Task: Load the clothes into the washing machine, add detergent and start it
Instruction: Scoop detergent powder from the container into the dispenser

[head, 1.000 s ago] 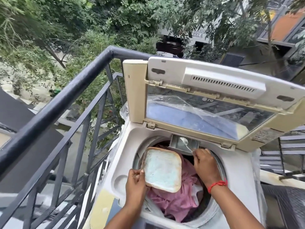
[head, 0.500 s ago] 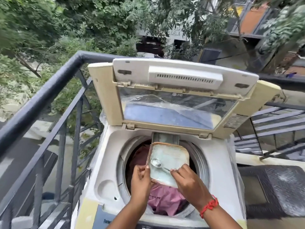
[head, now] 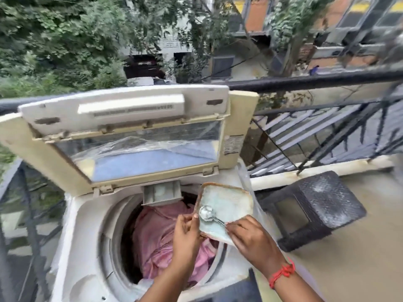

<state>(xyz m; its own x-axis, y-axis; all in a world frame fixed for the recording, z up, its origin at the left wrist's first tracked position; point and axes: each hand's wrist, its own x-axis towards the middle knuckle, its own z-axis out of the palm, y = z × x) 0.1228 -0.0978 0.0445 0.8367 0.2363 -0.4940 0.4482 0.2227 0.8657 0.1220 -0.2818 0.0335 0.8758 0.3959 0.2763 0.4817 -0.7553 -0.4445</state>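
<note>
Head view: one top-loading washing machine (head: pixel 87 253) stands against a black balcony railing (head: pixel 316 81), its single lid (head: pixel 122 136) propped upright at the back. One round drum opening holds a heap of pink clothes (head: pixel 161 240), and one small detergent drawer (head: pixel 162 194) juts out over the drum's back rim. Two hands work above the drum's right side. The left hand (head: pixel 186 233) grips the left edge of one square detergent tub (head: pixel 229 205), fingers curled round its rim, holding the tub tilted over the machine's right rim. The right hand (head: pixel 250 240) pinches the handle of one metal spoon (head: pixel 207 213) between thumb and fingertips; the bowl lies inside the tub on pale powder, though blur makes it hard to tell whether the bowl is filled. One dark woven stool (head: pixel 316 208) stands on the floor just right of the machine. The floor to the right of the stool lies open, while the railing closes in behind the lid.
</note>
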